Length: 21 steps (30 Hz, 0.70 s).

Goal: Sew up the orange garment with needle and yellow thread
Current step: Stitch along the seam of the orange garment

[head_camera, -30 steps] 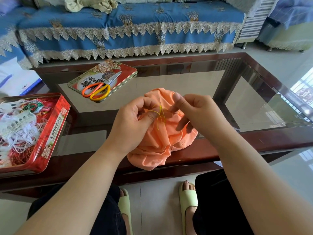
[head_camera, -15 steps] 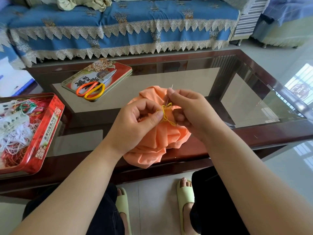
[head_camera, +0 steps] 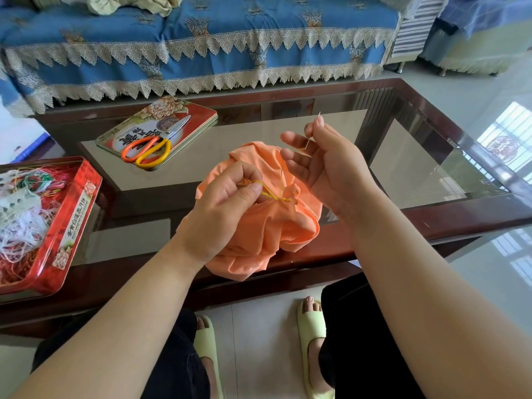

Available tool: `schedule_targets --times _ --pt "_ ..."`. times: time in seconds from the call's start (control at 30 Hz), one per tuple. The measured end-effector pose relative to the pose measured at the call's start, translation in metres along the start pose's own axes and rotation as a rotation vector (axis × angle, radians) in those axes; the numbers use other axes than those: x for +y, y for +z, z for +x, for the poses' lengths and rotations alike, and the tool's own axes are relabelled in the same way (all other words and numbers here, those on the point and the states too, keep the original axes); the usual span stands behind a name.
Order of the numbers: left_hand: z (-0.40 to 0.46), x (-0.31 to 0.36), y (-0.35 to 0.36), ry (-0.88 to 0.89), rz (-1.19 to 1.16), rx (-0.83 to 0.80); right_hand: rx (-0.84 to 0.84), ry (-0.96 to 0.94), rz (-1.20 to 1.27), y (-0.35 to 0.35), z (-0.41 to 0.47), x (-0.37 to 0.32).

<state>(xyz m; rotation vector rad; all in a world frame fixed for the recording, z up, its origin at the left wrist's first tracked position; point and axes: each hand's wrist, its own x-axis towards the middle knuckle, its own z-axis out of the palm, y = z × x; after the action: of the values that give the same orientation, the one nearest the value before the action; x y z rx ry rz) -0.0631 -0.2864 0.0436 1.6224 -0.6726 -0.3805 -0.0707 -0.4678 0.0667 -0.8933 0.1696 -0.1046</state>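
A bunched orange garment [head_camera: 259, 234] rests on the near edge of the glass-topped coffee table [head_camera: 417, 180]. My left hand [head_camera: 224, 208] grips its folds, thumb pressing the cloth beside a loop of yellow thread [head_camera: 270, 194]. My right hand [head_camera: 322, 165] is raised above and right of the garment and pinches a thin needle [head_camera: 312, 133] between thumb and forefinger, the other fingers spread. The thread runs from the stitch up toward the needle.
Orange and yellow-handled scissors [head_camera: 149, 146] lie on a red tin lid [head_camera: 157, 131] at the back left. A red tin [head_camera: 66, 226] full of tangled threads sits at the left edge. A blue-covered sofa [head_camera: 201, 38] stands behind the table. My feet in green slippers [head_camera: 312, 335] are below.
My right hand has lifted up and to the right, away from the garment, drawing the needle and yellow thread out. My left hand keeps its grip on the cloth.
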Motion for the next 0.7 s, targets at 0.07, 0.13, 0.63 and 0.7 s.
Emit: schedule_targets --times 0.07,0.13,0.63,0.7 --pt "0.000 0.000 0.000 -0.010 -0.004 -0.006 -0.007 -0.016 0.037 -0.002 0.002 -0.001" --pt "0.000 0.000 0.000 -0.014 0.011 -0.007 -0.009 -0.037 0.059 -0.005 0.004 -0.002" --pt "-0.001 0.002 0.007 -0.054 0.089 -0.010 -0.050 -0.122 0.104 -0.012 0.008 -0.006" --pt "0.001 0.002 0.008 -0.123 0.130 -0.031 -0.072 -0.142 0.146 -0.012 0.008 -0.008"
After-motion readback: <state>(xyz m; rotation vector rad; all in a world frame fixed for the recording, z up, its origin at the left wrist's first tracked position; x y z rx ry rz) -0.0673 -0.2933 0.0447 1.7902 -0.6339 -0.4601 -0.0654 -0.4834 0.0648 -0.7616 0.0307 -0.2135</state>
